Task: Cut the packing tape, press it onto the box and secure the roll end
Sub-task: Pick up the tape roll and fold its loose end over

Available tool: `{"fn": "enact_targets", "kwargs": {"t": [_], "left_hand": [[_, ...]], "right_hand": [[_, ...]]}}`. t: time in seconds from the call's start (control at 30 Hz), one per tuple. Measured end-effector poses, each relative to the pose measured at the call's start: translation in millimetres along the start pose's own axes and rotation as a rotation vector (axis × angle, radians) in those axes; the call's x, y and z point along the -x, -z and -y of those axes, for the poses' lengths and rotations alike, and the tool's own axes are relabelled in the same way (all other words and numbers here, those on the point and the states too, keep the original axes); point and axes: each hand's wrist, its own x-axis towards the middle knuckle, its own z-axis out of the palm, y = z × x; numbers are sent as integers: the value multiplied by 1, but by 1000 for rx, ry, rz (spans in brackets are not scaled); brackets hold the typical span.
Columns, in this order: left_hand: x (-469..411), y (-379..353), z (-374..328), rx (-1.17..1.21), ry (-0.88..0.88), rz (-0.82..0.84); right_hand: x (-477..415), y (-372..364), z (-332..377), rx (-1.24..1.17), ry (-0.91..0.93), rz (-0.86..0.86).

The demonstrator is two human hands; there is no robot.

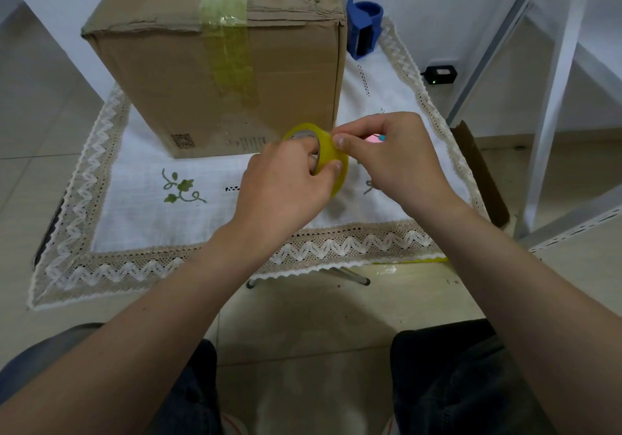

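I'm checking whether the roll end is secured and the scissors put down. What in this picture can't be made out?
- Loose end of the tape roll: covered by the right hand and left hand, head view.
- Pink object: mostly hidden behind the right hand; unidentifiable.
- Printed label on the box: too small to read.
- Tape on the box top: cut off by the upper edge.

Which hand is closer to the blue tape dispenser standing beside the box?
Right. The right hand is at the tape roll, below the blue tape dispenser and almost in line with it. The left hand holds the roll from farther left, so farther away.
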Motion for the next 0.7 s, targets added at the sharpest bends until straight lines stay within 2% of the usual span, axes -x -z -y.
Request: {"fn": "enact_targets", "kwargs": {"t": [0.13,0.27,0.7], "left_hand": [[0,0,-1,-8,-9,-5],[-1,0,-3,31,7,-4],[-7,9,-7,403,145,75]], "right_hand": [[2,-3,-1,96,79,-47],[8,-10,1,261,233,-130],[12,-8,3,334,472,-227]]}}
